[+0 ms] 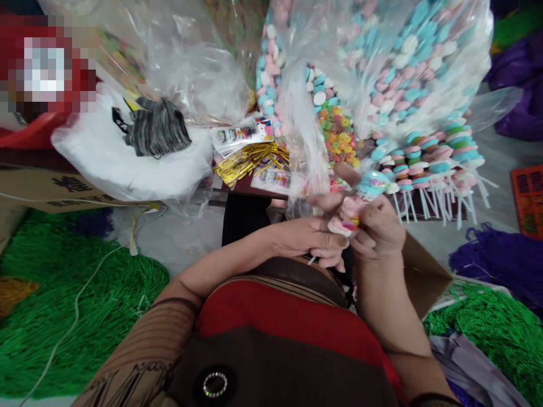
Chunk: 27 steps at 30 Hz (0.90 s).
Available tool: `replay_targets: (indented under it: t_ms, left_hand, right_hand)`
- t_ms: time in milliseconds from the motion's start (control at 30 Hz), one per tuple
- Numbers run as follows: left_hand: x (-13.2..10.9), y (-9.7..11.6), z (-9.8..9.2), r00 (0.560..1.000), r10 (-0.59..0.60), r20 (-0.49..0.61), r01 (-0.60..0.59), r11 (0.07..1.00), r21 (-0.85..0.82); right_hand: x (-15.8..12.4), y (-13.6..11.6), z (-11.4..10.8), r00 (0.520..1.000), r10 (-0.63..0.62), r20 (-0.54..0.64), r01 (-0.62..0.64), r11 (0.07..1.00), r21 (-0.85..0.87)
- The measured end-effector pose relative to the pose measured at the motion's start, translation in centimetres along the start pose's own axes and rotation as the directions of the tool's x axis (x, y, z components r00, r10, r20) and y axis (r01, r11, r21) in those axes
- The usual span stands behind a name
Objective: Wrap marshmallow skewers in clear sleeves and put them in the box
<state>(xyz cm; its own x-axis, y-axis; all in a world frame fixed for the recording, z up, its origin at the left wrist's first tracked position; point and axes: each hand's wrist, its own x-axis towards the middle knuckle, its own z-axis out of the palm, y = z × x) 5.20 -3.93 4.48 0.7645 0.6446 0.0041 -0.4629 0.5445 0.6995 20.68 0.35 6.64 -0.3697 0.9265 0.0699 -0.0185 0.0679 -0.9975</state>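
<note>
Close to my body I hold a skewer of pink, white and blue marshmallow candy (pixel 350 208), which looks covered in a clear wrapper. My left hand (pixel 311 237) is closed around its lower end, and a short white stick end (pixel 313 260) pokes out below the fingers. On the other side, the curled fingers of my right hand (pixel 382 223) grip the candy and wrapper. Past my right hand lies a pile of finished-looking candy skewers (pixel 436 155), their white sticks pointing toward me. Gold twist ties (pixel 250 161) and printed cards (pixel 241 134) lie left of my hands.
Big clear bags of marshmallows (pixel 407 73) fill the table's back right. A white plastic bag (pixel 139 175) with a grey striped cloth piece (pixel 159 127) on it sits left. Flower-shaped gummies (pixel 337 130) are in the middle. Green stringy bundles (pixel 85 305) cover the floor beside a cardboard box (pixel 55 189).
</note>
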Motion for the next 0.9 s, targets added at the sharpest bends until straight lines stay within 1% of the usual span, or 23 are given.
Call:
replay_targets:
  t_ms: [33,67,100,133,167,233,267,300,333,367,433,467,500,533,567,600,633,667,700,733,767,833,900]
  left_hand:
    - [-0.1,0.1,-0.2,1.0,-0.001,-0.024,0.003,0.996,0.085]
    - [-0.2,0.2,-0.6,0.996,0.011,-0.087,0.008,0.976,0.217]
    - [-0.3,0.5,-1.0,0.982,0.045,-0.185,0.031,0.922,0.386]
    - [-0.5,0.8,-1.5,0.95,0.101,-0.295,0.088,0.821,0.564]
    - [-0.6,1.1,-2.0,0.904,0.175,-0.391,0.176,0.681,0.711]
    - [-0.8,1.5,-2.8,0.812,0.32,-0.487,0.338,0.422,0.841]
    - [-1.0,1.6,-3.1,0.793,0.355,-0.494,0.367,0.368,0.854]
    - [-1.2,1.7,-3.3,0.802,0.349,-0.485,0.348,0.388,0.854]
    - [-1.4,1.6,-3.4,0.833,0.302,-0.462,0.288,0.476,0.831]
    - [-1.7,1.6,-3.4,0.881,0.227,-0.415,0.202,0.612,0.764]
    - [-2.3,1.4,-3.3,0.972,0.057,-0.228,0.062,0.874,0.483]
    - [-2.6,1.3,-3.1,0.991,0.003,-0.132,0.041,0.945,0.326]
    - [-2.8,1.2,-3.0,0.996,-0.017,-0.082,0.034,0.977,0.211]
    - [-2.9,1.1,-2.9,0.996,-0.012,-0.091,0.026,0.986,0.164]
    - [-3.0,1.1,-2.9,0.987,0.015,-0.161,0.017,0.981,0.195]
    - [-3.1,1.1,-3.1,0.959,0.068,-0.274,0.016,0.956,0.292]
    - [-3.2,1.1,-3.3,0.904,0.156,-0.397,0.032,0.904,0.427]
    - [-3.4,1.2,-3.6,0.826,0.267,-0.496,0.07,0.825,0.56]
    - [-3.6,1.2,-4.0,0.741,0.379,-0.555,0.117,0.741,0.662]
    - [-3.9,1.3,-4.5,0.661,0.473,-0.583,0.151,0.677,0.72]
    - [-4.2,1.4,-5.0,0.594,0.537,-0.599,0.154,0.655,0.74]
    - [-4.9,1.8,-5.9,0.499,0.575,-0.648,0.049,0.728,0.684]
    - [-5.6,2.6,-6.5,0.424,0.529,-0.735,-0.139,0.84,0.524]
  right_hand:
    - [0.3,0.0,0.7,1.0,0.019,0.017,-0.02,0.996,0.082]
    - [0.6,0.1,1.4,1.0,0.016,0.01,-0.017,0.989,0.144]
    - [0.8,0.4,2.1,0.999,-0.013,-0.03,0.017,0.986,0.167]
    - [1.1,0.7,2.7,0.993,-0.051,-0.102,0.068,0.984,0.162]
    - [1.3,1.1,3.3,0.981,-0.087,-0.175,0.112,0.984,0.139]
    - [1.7,1.8,4.1,0.948,-0.129,-0.29,0.156,0.985,0.074]
    - [1.9,2.0,4.2,0.94,-0.131,-0.315,0.154,0.987,0.051]
    - [2.0,2.0,4.2,0.946,-0.113,-0.304,0.133,0.99,0.047]
    - [2.1,1.9,3.9,0.964,-0.076,-0.254,0.095,0.994,0.063]
    - [2.1,1.5,3.5,0.985,-0.029,-0.168,0.046,0.994,0.098]
    - [2.3,0.7,2.7,0.997,0.049,0.062,-0.059,0.983,0.172]
    - [2.5,0.4,2.4,0.986,0.07,0.149,-0.098,0.977,0.188]
    - [2.6,0.1,2.3,0.979,0.077,0.187,-0.113,0.975,0.19]
    - [2.9,0.0,2.4,0.982,0.069,0.173,-0.101,0.978,0.183]
    - [3.2,0.0,2.7,0.991,0.054,0.118,-0.074,0.983,0.168]
    - [3.5,0.2,3.1,0.999,0.033,0.04,-0.039,0.989,0.146]
    - [3.8,0.6,3.7,0.999,0.008,-0.042,-0.003,0.993,0.12]
    - [4.2,1.0,4.4,0.995,-0.016,-0.103,0.025,0.996,0.089]
    - [4.6,1.4,5.1,0.99,-0.033,-0.136,0.041,0.998,0.056]
    - [5.0,1.9,5.7,0.99,-0.04,-0.138,0.043,0.999,0.021]
    - [5.5,2.3,6.3,0.993,-0.04,-0.115,0.039,0.999,-0.015]
    - [6.7,3.1,7.1,0.999,-0.04,-0.033,0.036,0.994,-0.108]
    - [8.1,3.8,7.5,0.996,-0.062,0.061,0.077,0.958,-0.275]
